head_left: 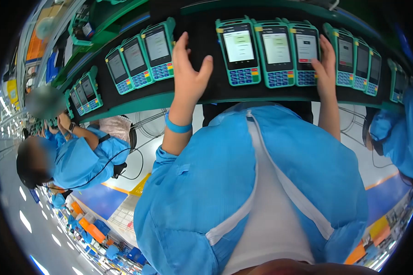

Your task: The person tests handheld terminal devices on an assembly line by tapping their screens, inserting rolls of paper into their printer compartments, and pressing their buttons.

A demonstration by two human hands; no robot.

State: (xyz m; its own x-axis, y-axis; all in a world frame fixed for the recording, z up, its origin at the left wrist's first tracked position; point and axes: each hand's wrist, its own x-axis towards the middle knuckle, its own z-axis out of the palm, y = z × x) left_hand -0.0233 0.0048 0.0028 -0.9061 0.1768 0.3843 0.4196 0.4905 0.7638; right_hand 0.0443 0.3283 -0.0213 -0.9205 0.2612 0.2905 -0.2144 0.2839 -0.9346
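My left hand (190, 75) is raised over the black bench surface, its fingers and thumb apart with nothing between them. Just left of it stands a payment terminal (157, 48) in a green frame, its screen grey. My right hand (325, 71) is at the right edge of a lit payment terminal (306, 50); its fingers extend along that side, and the thumb lies over the screen's lower right corner, near a red button. Whether the thumb presses the glass, I cannot tell. Two more terminals with bright screens, a middle one (275, 50) and a left one (237, 50), stand alongside.
Further terminals stand to the right (345, 57) and to the left (118, 68) along the black bench (202, 27) with its green front edge. A co-worker in a blue jacket (80, 160) sits at the left; another blue sleeve (394, 137) shows at the right. Cables hang below.
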